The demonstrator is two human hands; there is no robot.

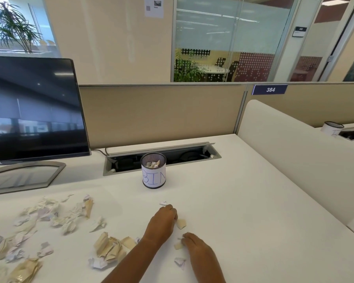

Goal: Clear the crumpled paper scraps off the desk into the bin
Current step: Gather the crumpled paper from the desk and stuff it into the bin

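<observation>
1. The left hand (163,221) is pinching a beige scrap (180,223) in curled fingers (173,214); the right hand (196,247) is touching a small scrap (178,245), grip unclear.
2. Both are lying on the surface (243,211) before the bin (153,178); light, crushable, likely grippable at any fold.

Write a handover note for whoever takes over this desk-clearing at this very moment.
Left hand: fingers curled, pinching a beige scrap low over the desk.
Right hand: fingertips at a small scrap; grip unclear.
Bin: upright beyond the hands, in front of the cable tray, a few scraps inside.
Done: only those few.
Left: the scatter of scraps on the desk's left side, plus loose ones near the hands.
</observation>
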